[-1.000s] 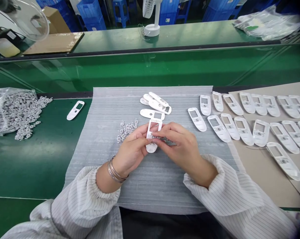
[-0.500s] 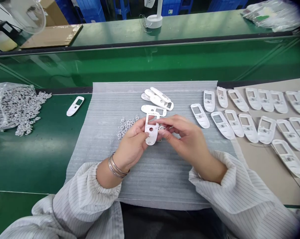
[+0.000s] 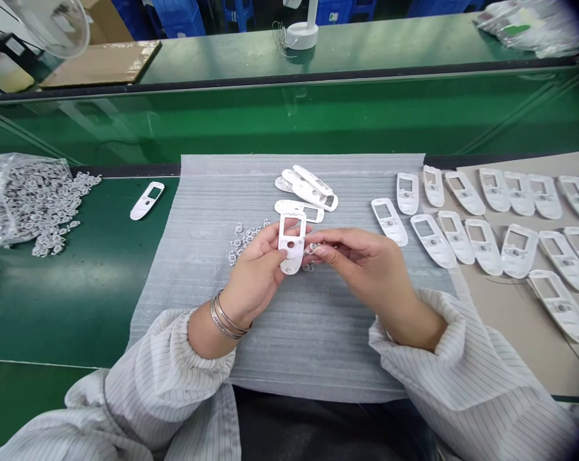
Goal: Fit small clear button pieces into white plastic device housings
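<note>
We see a white plastic housing [image 3: 293,259] with a rectangular window and round hole, gripped in the left hand [image 3: 253,272] above the foam sheet [image 3: 293,339]. Its long axis runs nearly upright, window end pointing away from us. The right hand [image 3: 361,259] is pinched nearly shut beside it; we cannot tell what it holds.

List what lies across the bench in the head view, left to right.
clear bag of white rings → lone white casing → left hand holding a white casing → right hand → brown card bearing rows of casings
</note>
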Demonstrator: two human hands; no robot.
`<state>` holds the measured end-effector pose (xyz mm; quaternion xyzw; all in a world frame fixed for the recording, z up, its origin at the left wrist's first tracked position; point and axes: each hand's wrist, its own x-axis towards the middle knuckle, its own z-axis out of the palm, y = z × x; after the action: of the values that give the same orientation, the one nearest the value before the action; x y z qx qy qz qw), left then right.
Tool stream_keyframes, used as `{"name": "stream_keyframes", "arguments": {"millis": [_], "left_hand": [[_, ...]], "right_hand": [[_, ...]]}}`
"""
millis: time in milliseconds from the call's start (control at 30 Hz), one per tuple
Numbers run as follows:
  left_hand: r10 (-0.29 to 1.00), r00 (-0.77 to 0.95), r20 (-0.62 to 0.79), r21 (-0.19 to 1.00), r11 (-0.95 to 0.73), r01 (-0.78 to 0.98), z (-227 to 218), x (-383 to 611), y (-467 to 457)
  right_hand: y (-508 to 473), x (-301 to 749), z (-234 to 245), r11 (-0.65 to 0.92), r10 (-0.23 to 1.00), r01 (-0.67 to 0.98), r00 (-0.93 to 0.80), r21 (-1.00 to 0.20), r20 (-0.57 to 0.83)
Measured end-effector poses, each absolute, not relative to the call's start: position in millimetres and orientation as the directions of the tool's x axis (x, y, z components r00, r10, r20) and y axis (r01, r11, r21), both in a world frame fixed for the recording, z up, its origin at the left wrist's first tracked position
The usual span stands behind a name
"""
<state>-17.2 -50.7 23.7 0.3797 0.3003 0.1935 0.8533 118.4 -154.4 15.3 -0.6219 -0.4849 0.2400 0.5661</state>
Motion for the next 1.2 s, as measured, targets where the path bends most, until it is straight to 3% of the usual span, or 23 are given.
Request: {"name": "stream_keyframes", "arguments": {"millis": [100,267,333,633,800,933,1200], "left_hand": [[0.561,0.739,-0.373,0.762,0.640,-0.102,23.1,-17.2,-50.1],[0.568,0.741,-0.359,0.784,0.614,-0.090,20.8,-18.3,-50.0],[0.574,0.742,-0.345,0.787,0.609,-0.105,19.6,-18.7,-50.3],[0.564,0.776,-0.281,0.797,0.588,-0.139,14.8,-17.8,-50.2],[0.618,0.716,-0.325,0.836,0.542,-0.088,15.9,-17.7,-51.2],[0.577,0.710,-0.403,0.793,0.608,-0.044,17.6,-17.7,-52.8],[0.537,0.743,-0.399,0.783,0.622,-0.029,20.1,-18.5,-53.9]], "right_hand": [[-154.0,118.0,14.9,0.060,0.867,0.497,0.404,-0.866,0.292],[-152.0,113.4,15.9,0.130,0.791,0.774,0.295,-0.619,0.536],[-152.1,112.9,17.1,0.118,0.761,0.794,0.314,-0.597,0.568],[-156.2,115.8,18.5,0.083,0.712,0.668,0.479,-0.740,0.513],[-154.6,109.3,14.6,0.151,0.734,0.831,0.268,-0.535,0.624],[-151.2,108.7,5.9,0.213,0.751,0.910,0.081,-0.356,0.655],[-150.3,113.8,-1.8,0.088,0.785,0.964,0.089,-0.252,0.614]]}}
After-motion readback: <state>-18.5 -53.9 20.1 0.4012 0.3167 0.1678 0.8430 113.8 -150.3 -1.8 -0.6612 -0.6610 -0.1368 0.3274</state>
